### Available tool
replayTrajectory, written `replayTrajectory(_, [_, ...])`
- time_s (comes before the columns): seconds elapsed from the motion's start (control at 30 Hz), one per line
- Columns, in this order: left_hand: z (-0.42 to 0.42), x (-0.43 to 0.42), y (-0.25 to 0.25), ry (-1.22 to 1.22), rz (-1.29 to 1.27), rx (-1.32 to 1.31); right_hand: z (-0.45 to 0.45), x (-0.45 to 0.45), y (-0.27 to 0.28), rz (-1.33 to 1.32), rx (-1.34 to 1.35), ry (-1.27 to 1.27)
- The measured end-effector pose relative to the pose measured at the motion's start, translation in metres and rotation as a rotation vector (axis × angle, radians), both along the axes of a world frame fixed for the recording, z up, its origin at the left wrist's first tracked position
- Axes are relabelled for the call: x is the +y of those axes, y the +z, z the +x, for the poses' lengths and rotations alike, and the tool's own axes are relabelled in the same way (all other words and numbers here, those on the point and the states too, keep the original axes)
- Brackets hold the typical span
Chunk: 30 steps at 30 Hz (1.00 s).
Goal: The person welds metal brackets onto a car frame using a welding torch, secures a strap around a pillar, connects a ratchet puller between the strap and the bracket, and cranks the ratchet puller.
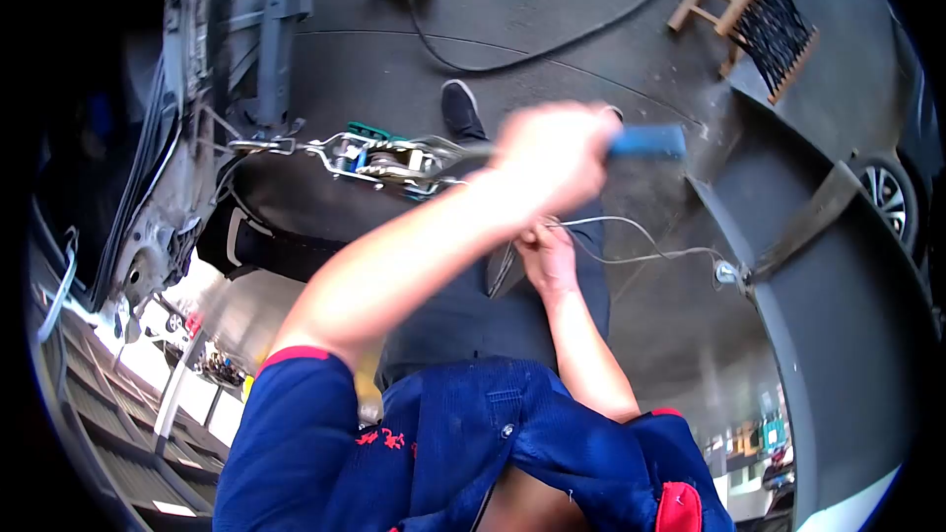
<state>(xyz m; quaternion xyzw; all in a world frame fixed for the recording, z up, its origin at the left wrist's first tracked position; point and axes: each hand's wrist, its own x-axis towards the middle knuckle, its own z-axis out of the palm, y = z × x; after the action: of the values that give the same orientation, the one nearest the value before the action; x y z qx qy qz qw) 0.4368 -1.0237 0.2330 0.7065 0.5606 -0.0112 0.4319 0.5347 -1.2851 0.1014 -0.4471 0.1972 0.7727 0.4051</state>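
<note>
At the right edge of the metal car frame point(193, 69) hangs the hand winch point(382, 160); its blue-ended lever point(646, 141) is clenched inside the left grip point(554, 160), and the right grip point(548, 254) pinches the cable point(636, 260). The step seems cranking; the next move calls for steady cable guiding

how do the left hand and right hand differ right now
The left hand is blurred; the right hand is sharper.
The left hand grips the blue-ended handle; the right hand appears to pinch the thin cable.
Both are bare.
</note>
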Motion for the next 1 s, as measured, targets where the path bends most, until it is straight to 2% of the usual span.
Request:
replayTrajectory(0.03, [0.018, -0.019, -0.019, -0.195, -0.097, 0.005, -0.007, 0.016, 0.008, -0.054, -0.185, 0.058])
replayTrajectory(0.1, [0.01, -0.027, -0.012, -0.228, -0.234, -0.117, -0.01, 0.029, 0.001, 0.002, -0.07, 0.056])
replayTrajectory(0.17, [-0.041, -0.011, 0.009, 0.114, 0.102, -0.229, 0.001, 0.023, 0.006, 0.011, 0.037, 0.013])
replayTrajectory(0.23, [-0.113, 0.037, 0.03, 0.359, 0.543, -0.149, -0.018, 0.047, 0.032, -0.125, -0.046, 0.066])
replayTrajectory(0.27, [-0.143, 0.065, 0.065, 0.802, 0.127, -0.02, -0.02, 0.044, 0.029, -0.121, -0.022, 0.039])
replayTrajectory(0.3, [-0.196, 0.078, 0.05, 1.108, 0.273, -0.165, -0.022, 0.041, 0.028, -0.116, -0.001, 0.006])
replayTrajectory(0.33, [-0.26, 0.082, 0.031, 1.286, 0.226, -0.444, -0.024, 0.046, 0.032, -0.104, 0.008, 0.003])
replayTrajectory(0.37, [-0.296, 0.08, 0.021, 1.497, 0.209, -0.438, -0.023, 0.052, 0.039, -0.075, 0.02, 0.016])
replayTrajectory(0.4, [-0.308, 0.07, 0.017, 1.529, 0.29, -0.356, -0.021, 0.055, 0.042, -0.046, 0.021, 0.022])
replayTrajectory(0.47, [-0.248, 0.056, 0.03, 1.411, 0.609, -0.231, -0.025, 0.05, 0.035, -0.096, -0.007, 0.031])
replayTrajectory(0.5, [-0.193, 0.052, 0.047, 1.371, 0.57, -0.174, -0.022, 0.043, 0.035, -0.16, -0.024, 0.078])
replayTrajectory(0.53, [-0.16, 0.043, 0.04, 1.122, 0.497, -0.154, -0.022, 0.04, 0.033, -0.155, -0.034, 0.088])
replayTrajectory(0.6, [-0.082, 0.027, 0.011, 0.557, 0.751, -0.114, -0.024, 0.038, 0.029, -0.137, -0.022, 0.078])
replayTrajectory(0.63, [-0.053, 0.014, 0.008, 0.359, 0.134, -0.151, -0.022, 0.033, 0.025, -0.116, -0.013, 0.065])
replayTrajectory(0.67, [-0.024, 0.002, -0.002, 0.148, -0.047, -0.102, -0.021, 0.032, 0.023, -0.111, -0.042, 0.075])
replayTrajectory(0.7, [-0.008, -0.017, -0.02, -0.074, -0.1, -0.115, -0.015, 0.013, -0.006, -0.023, -0.04, 0.085])
replayTrajectory(0.73, [-0.009, -0.017, -0.008, -0.238, -0.204, -0.113, -0.016, 0.021, -0.005, -0.01, -0.039, 0.089])
replayTrajectory(0.77, [-0.018, -0.019, 0.002, -0.168, -0.197, -0.156, -0.018, 0.031, 0.005, -0.033, -0.043, 0.093])
replayTrajectory(0.87, [-0.099, 0.008, 0.039, 0.31, 0.331, -0.323, -0.026, 0.036, 0.025, -0.128, -0.03, 0.115])
replayTrajectory(0.9, [-0.128, 0.025, 0.056, 0.502, 0.454, -0.201, -0.031, 0.039, 0.026, -0.125, -0.026, 0.149])
replayTrajectory(0.93, [-0.169, 0.033, 0.06, 0.753, 0.295, -0.226, -0.035, 0.04, 0.03, -0.142, -0.022, 0.126])
replayTrajectory(0.97, [-0.19, 0.049, 0.076, 1.066, 0.252, -0.203, -0.04, 0.043, 0.034, -0.158, -0.016, 0.099])
replayTrajectory(1.0, [-0.236, 0.054, 0.055, 1.156, 0.326, -0.243, -0.043, 0.044, 0.037, -0.157, -0.013, 0.09])
